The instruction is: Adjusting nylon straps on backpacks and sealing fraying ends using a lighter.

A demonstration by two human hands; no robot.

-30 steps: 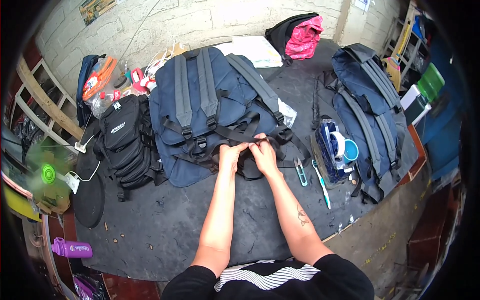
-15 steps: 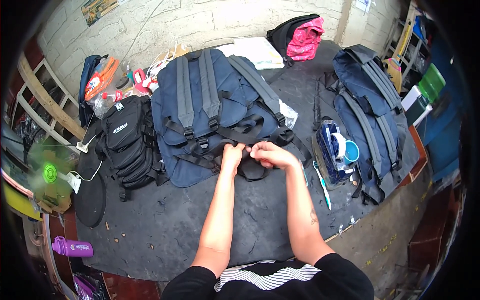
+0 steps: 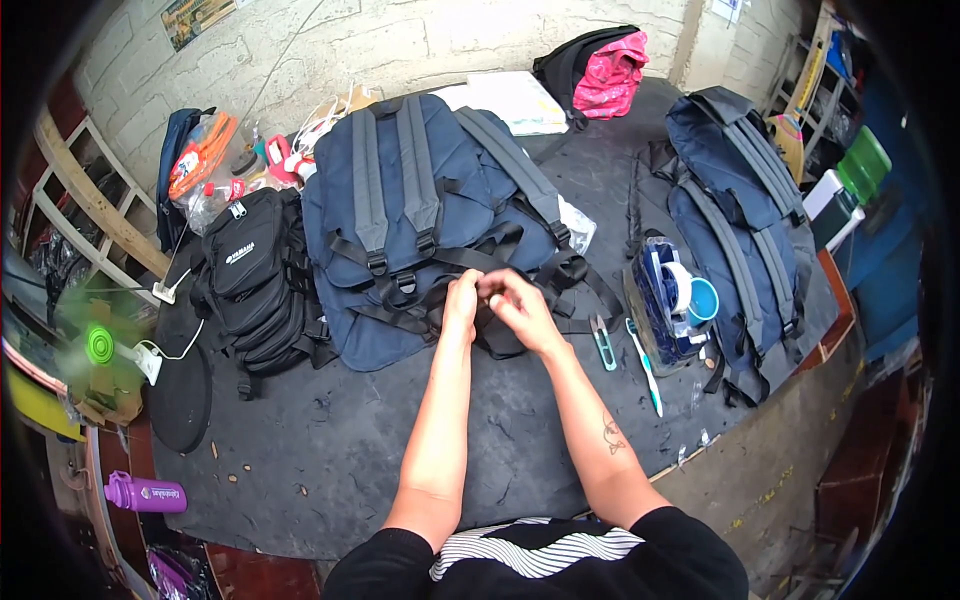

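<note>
Both hands work at the near edge of a stack of dark blue backpacks (image 3: 470, 200) with grey shoulder straps. My left hand (image 3: 461, 304) is closed, pinching a black webbing strap (image 3: 437, 298) that hangs from the stack. Just beside it, my right hand (image 3: 522, 312) has bent fingers close to the left fingertips. Motion smears those fingers, so whether they grip anything cannot be seen. Below the hands lies a bunched black piece (image 3: 500, 342), partly hidden by them. More black straps and buckles (image 3: 575, 272) tangle to the right.
Thread snips (image 3: 603, 343) and a toothbrush (image 3: 646, 368) lie right of my forearm. Near them stand a clear-and-blue case (image 3: 655, 310) and another blue backpack (image 3: 735, 230). A black backpack (image 3: 255, 290) sits left; a purple bottle (image 3: 146, 494) lies at the left edge, beneath a running green fan (image 3: 100, 345).
My right hand has shifted slightly left and turned, its fingers rising beside the left hand. The right forearm moved left, uncovering the snips. My left hand stays nearly in place.
</note>
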